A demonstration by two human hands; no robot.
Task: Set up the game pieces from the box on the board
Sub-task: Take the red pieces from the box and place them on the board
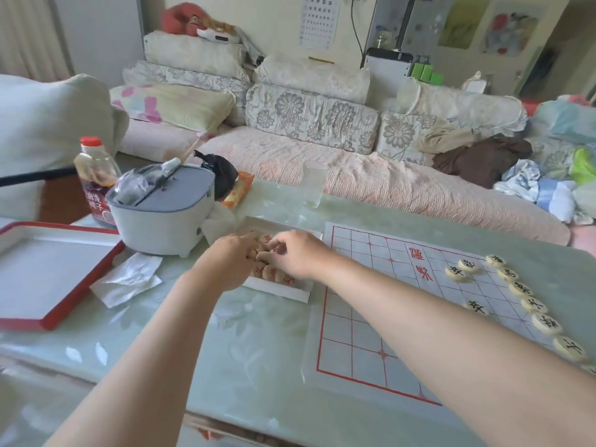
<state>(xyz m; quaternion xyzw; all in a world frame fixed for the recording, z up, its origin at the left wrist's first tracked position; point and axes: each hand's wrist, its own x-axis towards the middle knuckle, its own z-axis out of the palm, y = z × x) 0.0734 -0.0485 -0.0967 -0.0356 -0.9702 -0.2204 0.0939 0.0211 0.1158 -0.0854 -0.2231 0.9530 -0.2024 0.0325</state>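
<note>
Pieces [284, 278] lie under fingers [273, 245] of left hand [230, 263] and right hand [300, 255].

Glossy, glass-smooth bench [225, 333] catching reflections, thin matt sheet for the board [354, 317], smooth cream pieces [546, 324], matt white cardboard box [277, 291], clear glass tumbler [314, 183], matt grey plastic pot [161, 227], crumpled paper tissue [129, 279], quilted cloth sofa [354, 175]

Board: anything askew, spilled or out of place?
Nothing spilled or damaged. Black pieces sit in a slightly uneven row along the right side of the board; red pieces lie in the box under the left hand and right hand. Only stray: crumpled paper left of the box.
</note>
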